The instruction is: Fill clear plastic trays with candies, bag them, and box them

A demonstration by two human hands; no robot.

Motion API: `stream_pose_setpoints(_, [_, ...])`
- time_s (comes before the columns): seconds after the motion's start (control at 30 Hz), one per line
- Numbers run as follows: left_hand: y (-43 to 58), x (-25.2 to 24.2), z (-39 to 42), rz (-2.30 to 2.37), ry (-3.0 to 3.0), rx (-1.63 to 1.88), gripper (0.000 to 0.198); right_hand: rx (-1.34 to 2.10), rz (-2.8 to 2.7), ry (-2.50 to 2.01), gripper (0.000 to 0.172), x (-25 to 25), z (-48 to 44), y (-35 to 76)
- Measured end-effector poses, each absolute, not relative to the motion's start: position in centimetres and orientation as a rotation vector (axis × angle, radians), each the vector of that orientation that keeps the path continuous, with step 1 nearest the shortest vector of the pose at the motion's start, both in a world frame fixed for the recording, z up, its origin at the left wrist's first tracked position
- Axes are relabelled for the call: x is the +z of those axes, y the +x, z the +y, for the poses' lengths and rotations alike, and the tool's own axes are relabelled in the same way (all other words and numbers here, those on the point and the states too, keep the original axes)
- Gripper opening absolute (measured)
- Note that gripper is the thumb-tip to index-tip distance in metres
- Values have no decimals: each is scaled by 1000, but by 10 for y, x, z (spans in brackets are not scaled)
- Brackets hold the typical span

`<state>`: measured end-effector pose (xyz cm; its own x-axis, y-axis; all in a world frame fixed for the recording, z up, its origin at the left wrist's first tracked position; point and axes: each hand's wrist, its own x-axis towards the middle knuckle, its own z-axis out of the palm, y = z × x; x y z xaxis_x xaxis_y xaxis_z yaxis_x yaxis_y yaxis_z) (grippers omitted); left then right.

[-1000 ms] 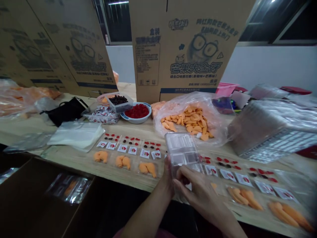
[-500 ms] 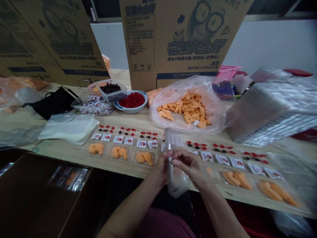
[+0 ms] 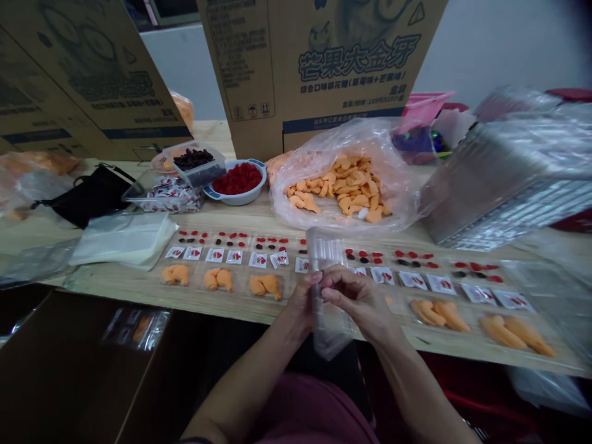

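Observation:
In the middle of the view, my left hand is closed on the left edge of a clear plastic tray. My right hand pinches the same tray with thumb and fingers, close to my left fingertips. It is held tilted at the table's front edge; whether it is one tray or a few nested together I cannot tell. On both sides lie filled clear trays in a row, with orange candy pieces, small white sachets and red and dark bits. My hands partly hide the middle ones.
Behind the row are an open bag of orange candies, a bowl of red pieces, a box of dark pieces and a bin of sachets. Stacked trays stand right. Cardboard boxes rise behind; an open carton sits lower left.
The view has shifted slightly, so the table's contents sit a little higher and mostly further left. Both hands keep hold of the clear tray, which has turned a little to show more of its face.

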<state>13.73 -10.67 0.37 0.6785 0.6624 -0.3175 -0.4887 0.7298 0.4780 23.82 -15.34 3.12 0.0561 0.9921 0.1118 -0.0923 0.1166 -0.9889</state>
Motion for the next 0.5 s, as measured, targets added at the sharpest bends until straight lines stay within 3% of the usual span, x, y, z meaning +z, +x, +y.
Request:
stream_pose_setpoints(0.2, [139,5,-109,599,393,761,32,1086,-1196,-1116,23,35,-156,240])
stream_pose_setpoints(0.4, [139,5,-108,397,407,577,41,1008,-1279,-1243,17,41,-157,237])
stream_pose_setpoints(0.5, [138,9,-107,393,385,530,36,937,-1313,-1295,16,45,-159,235])
